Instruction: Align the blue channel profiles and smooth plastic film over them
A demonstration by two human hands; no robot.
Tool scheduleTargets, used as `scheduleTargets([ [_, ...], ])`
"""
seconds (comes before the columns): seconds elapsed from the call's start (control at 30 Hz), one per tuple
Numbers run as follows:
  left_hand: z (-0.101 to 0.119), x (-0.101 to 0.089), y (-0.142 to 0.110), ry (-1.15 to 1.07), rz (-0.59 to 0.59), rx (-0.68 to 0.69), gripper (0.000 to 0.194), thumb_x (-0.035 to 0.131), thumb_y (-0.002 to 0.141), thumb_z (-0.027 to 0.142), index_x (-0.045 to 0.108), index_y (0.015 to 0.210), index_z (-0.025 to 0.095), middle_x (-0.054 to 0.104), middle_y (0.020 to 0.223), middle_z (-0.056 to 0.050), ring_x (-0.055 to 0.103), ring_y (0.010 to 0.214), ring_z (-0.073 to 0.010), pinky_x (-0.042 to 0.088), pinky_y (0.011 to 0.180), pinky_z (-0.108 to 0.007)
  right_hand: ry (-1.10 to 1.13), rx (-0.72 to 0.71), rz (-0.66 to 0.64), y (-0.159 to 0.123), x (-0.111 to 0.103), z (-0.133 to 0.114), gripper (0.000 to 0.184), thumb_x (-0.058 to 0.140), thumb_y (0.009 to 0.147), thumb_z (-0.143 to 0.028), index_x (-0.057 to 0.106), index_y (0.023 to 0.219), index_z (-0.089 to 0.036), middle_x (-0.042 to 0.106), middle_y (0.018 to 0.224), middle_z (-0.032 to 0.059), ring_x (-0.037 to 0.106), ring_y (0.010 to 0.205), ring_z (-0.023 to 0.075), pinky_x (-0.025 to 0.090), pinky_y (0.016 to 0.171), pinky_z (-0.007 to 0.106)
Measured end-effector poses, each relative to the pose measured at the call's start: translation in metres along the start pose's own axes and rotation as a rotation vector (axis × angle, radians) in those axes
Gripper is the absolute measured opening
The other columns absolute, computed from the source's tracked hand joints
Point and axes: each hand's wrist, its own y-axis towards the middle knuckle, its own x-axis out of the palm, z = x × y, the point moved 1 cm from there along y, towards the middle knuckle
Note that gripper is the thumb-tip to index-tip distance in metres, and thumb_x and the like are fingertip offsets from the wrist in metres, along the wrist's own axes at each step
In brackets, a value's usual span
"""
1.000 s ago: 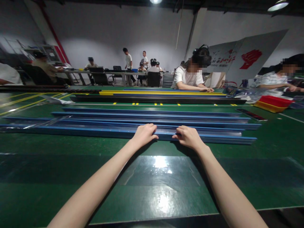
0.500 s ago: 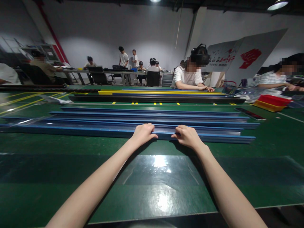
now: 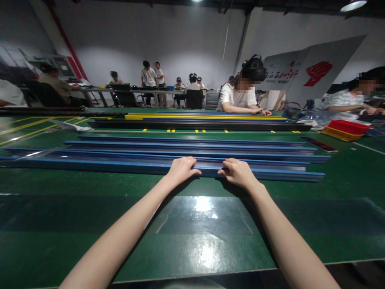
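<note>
A long blue channel strip (image 3: 120,165) lies lengthwise across the green table (image 3: 90,249), nearest to me of several such strips. My left hand (image 3: 183,167) is closed over its near wall, thumb on the front face and fingers curled inside. A short way to the right, my right hand (image 3: 236,170) grips the same wall in the same manner. More blue channel strips (image 3: 261,149) lie just behind, parallel to it. On the table between my forearms is a clear plastic sheet (image 3: 204,228) with bright glare on it.
Yellow strips (image 3: 204,117) and a black strip (image 3: 198,125) lie farther back. At right are a phone (image 3: 319,143), a red bin (image 3: 347,127) and plastic bags. A co-worker (image 3: 240,94) leans on the far edge; another person (image 3: 355,98) sits at right.
My hands and the blue strip hold nearly the same place. In the background, two standing people have shifted to the left.
</note>
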Motion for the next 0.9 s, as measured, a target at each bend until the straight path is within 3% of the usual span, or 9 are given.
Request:
scheduleTargets([
  [0.27,-0.002,0.005,-0.001,-0.025,-0.030,-0.063,0.036,0.054,0.075,0.055,0.057,0.077,0.019,0.063,0.083,0.000,0.058,0.076,-0.0166,0.034,0.056,-0.023,-0.012,0.032,-0.010,0.000,-0.001,-0.001,0.024,0.049,0.081,-0.038,0.058,0.074,-0.018,0.062,0.081,0.0058,0.055,0.074,0.0159,0.028,0.057,0.024],
  [0.6,-0.005,0.015,-0.006,0.023,0.029,0.107,0.034,0.045,0.084,0.050,0.061,0.087,0.020,0.065,0.096,-0.002,0.056,0.091,-0.0161,0.040,0.073,-0.024,-0.008,0.037,-0.018,0.000,-0.002,-0.001,0.025,0.048,0.081,-0.040,0.059,0.076,-0.018,0.062,0.083,0.0057,0.056,0.076,0.0163,0.029,0.058,0.025],
  [0.9,-0.008,0.020,-0.006,0.030,0.020,0.083,0.037,0.043,0.084,0.052,0.062,0.095,0.023,0.067,0.095,-0.003,0.060,0.087,-0.0172,0.041,0.070,-0.024,-0.003,0.032,-0.011,0.000,-0.003,-0.002,0.025,0.050,0.081,-0.040,0.059,0.075,-0.017,0.062,0.081,0.0055,0.056,0.075,0.0163,0.029,0.058,0.024],
])
